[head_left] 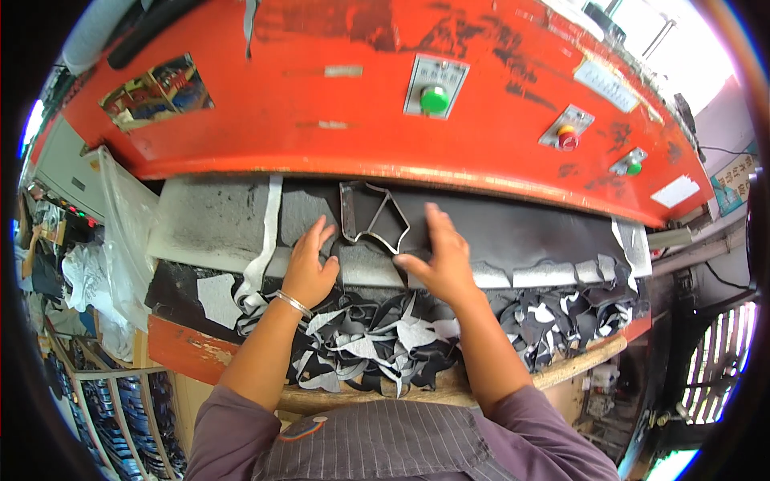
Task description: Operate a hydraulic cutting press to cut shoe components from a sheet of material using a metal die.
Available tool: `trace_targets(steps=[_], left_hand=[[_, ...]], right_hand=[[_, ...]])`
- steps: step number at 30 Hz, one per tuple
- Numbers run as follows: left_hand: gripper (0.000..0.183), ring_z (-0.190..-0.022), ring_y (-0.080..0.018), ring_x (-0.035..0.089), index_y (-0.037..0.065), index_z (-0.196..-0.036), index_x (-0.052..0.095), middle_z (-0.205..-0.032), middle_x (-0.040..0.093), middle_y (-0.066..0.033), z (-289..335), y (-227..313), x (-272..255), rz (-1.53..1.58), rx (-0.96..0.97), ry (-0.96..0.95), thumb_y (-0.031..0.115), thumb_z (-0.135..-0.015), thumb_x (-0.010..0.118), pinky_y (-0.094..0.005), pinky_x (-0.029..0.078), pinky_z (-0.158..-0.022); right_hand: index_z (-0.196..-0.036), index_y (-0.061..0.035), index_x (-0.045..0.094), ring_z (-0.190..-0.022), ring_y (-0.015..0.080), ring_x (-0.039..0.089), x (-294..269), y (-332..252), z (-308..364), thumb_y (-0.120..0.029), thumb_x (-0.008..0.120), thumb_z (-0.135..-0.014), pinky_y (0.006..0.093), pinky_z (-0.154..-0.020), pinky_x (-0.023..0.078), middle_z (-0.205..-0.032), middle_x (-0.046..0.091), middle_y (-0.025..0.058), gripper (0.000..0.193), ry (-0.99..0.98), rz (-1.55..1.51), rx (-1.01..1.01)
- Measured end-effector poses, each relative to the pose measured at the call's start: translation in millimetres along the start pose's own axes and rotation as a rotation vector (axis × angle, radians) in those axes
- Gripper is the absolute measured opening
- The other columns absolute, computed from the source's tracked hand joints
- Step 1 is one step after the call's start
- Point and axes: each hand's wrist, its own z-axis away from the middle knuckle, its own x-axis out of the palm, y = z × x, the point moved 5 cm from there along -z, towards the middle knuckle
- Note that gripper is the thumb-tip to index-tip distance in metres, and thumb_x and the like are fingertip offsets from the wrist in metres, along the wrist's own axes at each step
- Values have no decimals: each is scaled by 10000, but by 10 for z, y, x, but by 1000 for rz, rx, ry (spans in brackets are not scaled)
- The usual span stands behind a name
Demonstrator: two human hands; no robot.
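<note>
A metal cutting die, an angular outline of thin steel with a wavy lower edge, lies on a black sheet material under the red press. My right hand is just right of the die, fingers stretched out. Its thumb points left at the die's lower right corner; whether it touches cannot be told. To the left of the die, my left hand has its fingers apart and holds nothing. It is over or on the sheet's near left part, close to a cut edge.
Black and white scraps heap along the near edge, above a wooden pole. The red press spans the far side, with a green button and a red knob. A pale strip hangs over the bed's left part.
</note>
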Motion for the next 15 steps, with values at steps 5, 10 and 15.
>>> trace_targets(steps=[5,10,15], left_hand=[[405,-956,-131,626,34,-1246,545,-1106,669,-117,-188,784,-85,56,38,55,65,-847,610,-219,481,-726],[161,-708,-63,634,20,-995,668,-813,704,-55,-630,2036,308,166,346,-102,123,-873,649,-235,496,-620],[331,-469,-297,538,49,-596,574,-545,532,-140,-945,2612,390,-206,647,118,246,-850,652,-358,427,-449]], right_hand=[[-1419,2,361,-1364,270,347,-1506,790,180,-238,608,-919,399,-1107,282,-1447,399,180,608,732,-298,24],[-1388,70,354,-1342,288,349,-3032,1408,-37,-407,400,-1008,389,-1106,269,-1426,381,226,611,1371,-352,-28],[-1343,36,445,-1327,404,347,-3549,2027,-91,-497,356,-984,484,-1110,255,-1408,395,273,649,1704,356,213]])
